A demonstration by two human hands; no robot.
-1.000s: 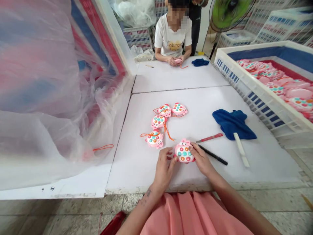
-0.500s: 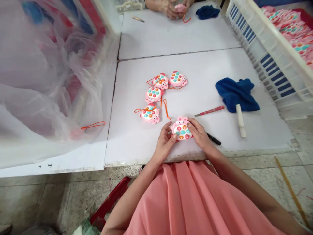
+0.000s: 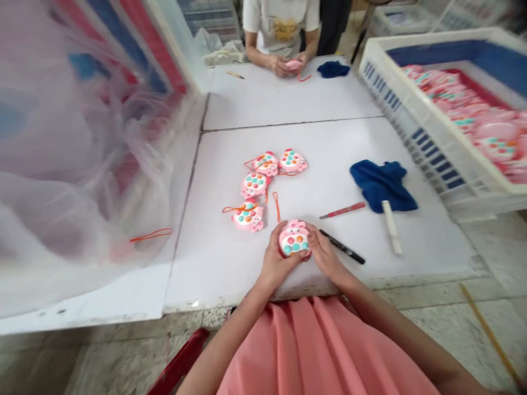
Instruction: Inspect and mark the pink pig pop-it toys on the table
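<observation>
Between my two hands I hold a pink animal-shaped toy [image 3: 295, 240] with coloured round buttons on a white face, just above the front of the table. My left hand [image 3: 276, 258] grips its left side, the thumb lying across its lower part. My right hand [image 3: 323, 249] closes on its right edge. Beyond it an orange cord loop [image 3: 276, 206] lies on the table. Several similar toys lie to the left, among them one nearest toy [image 3: 248, 215] with an orange cord across it. A black marker pen [image 3: 342, 247] rests beside my right hand.
A red-handled craft knife [image 3: 342, 210], a blue cloth [image 3: 382, 184] and a whitish stick [image 3: 391, 227] lie to the right. A white crate [image 3: 411, 129] of pink toys stands beyond. Plastic sheeting [image 3: 90, 181] fills the left. Across the table [image 3: 329, 142], another person holds a pink piece.
The view has tilted up, showing more of the other person and the crate. My left thumb has moved further across the toy, and my right hand has shifted so more of the marker shows.
</observation>
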